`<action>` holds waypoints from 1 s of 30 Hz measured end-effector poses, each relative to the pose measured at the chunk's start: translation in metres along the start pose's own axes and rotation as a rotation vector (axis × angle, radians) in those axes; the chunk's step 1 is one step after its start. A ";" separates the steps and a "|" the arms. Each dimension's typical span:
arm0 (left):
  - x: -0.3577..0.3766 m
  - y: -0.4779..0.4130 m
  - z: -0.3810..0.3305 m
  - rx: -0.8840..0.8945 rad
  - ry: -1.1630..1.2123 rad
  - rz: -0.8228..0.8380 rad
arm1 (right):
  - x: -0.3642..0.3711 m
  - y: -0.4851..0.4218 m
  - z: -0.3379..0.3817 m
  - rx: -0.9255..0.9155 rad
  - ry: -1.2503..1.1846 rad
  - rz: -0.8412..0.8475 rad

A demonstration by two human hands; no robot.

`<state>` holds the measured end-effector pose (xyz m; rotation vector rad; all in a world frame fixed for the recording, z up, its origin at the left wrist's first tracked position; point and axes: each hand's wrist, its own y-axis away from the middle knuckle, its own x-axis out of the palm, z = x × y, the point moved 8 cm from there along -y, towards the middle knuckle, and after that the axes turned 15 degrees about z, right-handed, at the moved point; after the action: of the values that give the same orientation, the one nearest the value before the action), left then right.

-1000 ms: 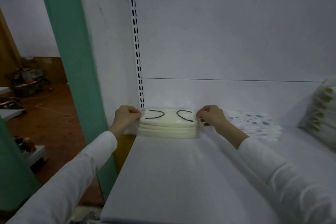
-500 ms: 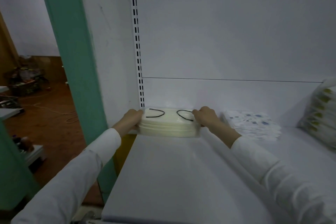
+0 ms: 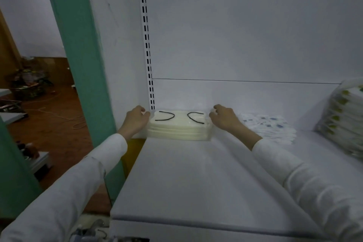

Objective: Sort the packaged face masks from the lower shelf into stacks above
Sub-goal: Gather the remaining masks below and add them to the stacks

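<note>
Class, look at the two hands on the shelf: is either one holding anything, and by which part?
Nothing is held. The left hand and right hand flank the cream mask stack, fingers loosely curled, apparently just off its ends.

Cream stack of packaged masks [image 3: 179,128]: several flat clear packets, black ear loops showing on top, lying level at the shelf's back left corner. To its right, apart, a lower stack of blue-patterned white packets [image 3: 269,126]. Far right, a taller, tilted pile of yellow-green-marked packets [image 3: 345,116].
</note>
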<state>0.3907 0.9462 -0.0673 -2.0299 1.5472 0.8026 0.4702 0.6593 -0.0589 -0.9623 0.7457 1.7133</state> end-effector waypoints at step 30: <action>0.274 0.342 -0.052 0.328 0.154 0.209 | 0.097 0.393 -0.186 -0.828 0.481 0.117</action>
<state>0.1235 0.6318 -0.2238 -1.7448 1.8628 0.4342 0.1273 0.4250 -0.2188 -1.9775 0.3644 1.9460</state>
